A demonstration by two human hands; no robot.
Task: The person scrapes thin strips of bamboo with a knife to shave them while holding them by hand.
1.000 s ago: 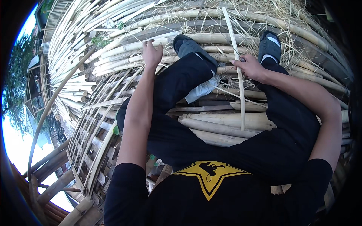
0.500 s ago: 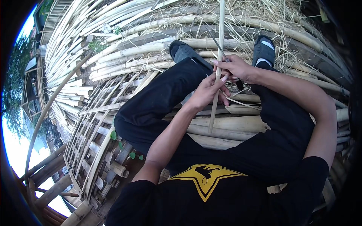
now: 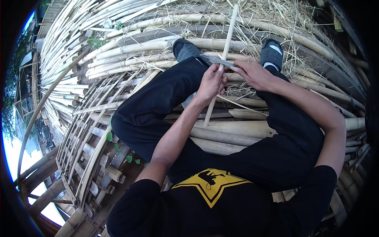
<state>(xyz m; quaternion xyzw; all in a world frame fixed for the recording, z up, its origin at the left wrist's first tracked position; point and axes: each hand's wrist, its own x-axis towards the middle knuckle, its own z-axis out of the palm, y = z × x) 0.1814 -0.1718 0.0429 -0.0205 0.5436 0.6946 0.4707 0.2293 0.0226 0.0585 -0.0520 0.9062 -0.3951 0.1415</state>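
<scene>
My left hand (image 3: 213, 82) is closed around a long, pale bamboo strip (image 3: 229, 33), which slants up and away between my feet. In my right hand (image 3: 254, 74) is a knife (image 3: 217, 60), its grey blade pointing left and lying across the strip just above my left fingers. The knife's handle is hidden inside my right fingers. Below my left hand the strip's lower end comes out over the bamboo poles.
Bamboo poles (image 3: 237, 128) lie beneath and in front of me, with shavings (image 3: 292, 23) scattered at the far right. A slatted bamboo lattice (image 3: 85, 158) stands at the left. My sandalled feet (image 3: 271, 55) rest on the poles.
The knife has swung from pointing away to lying crosswise over the strip. My left hand has shifted slightly left and the strip now tilts more, its far end further right.
</scene>
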